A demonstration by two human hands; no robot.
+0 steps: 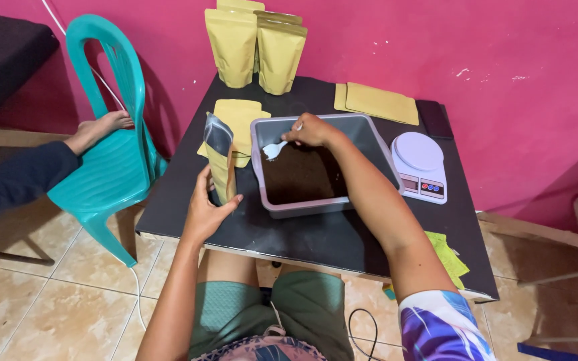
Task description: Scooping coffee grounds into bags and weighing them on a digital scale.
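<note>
While left hand [205, 207] clasps upright pouch [221, 160], right hand [312, 130] grips white spoon [277, 148] slanting down-left

Bright, even indoor light, approx. from above; soft shadows under the table [342, 241] and behind the chair [112, 154]; faint sheen on the dark tabletop; sharp focus centre; slight wide-angle stretch at edges; no motion blur.

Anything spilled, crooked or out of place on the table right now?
No spill shows: the dark powder sits inside the grey tub. The left hand holds an open pouch upright. Oddity: yellow-green sheets overhang the table edge at right.
</note>
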